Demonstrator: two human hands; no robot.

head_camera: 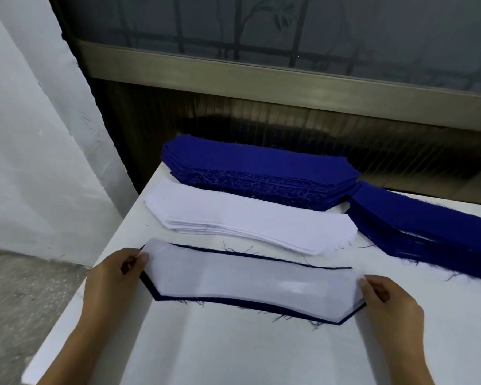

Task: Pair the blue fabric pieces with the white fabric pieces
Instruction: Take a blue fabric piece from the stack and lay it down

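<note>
Nearest the person, a broad bare stretch of the white table (233,351) lies between the two forearms. The table's left edge runs diagonally away, beside a drop to the floor (14,295).

Just beyond lies one white fabric piece (250,284) on a blue fabric piece (150,289), which shows only as a thin dark frayed border around it. Their long axis runs left to right, with the angled ends pointing at the hands.

The left hand (114,276) pinches the white piece's left end, thumb on top and fingers curled. The right hand (392,304) pinches its right end likewise.

Behind, just apart, sits a stack of white pieces (247,220). Farther back is a stack of blue pieces (256,168), parallel to it. A second blue stack (428,226) angles off to the right, crowding that side. A window frame (261,76) lies beyond.
</note>
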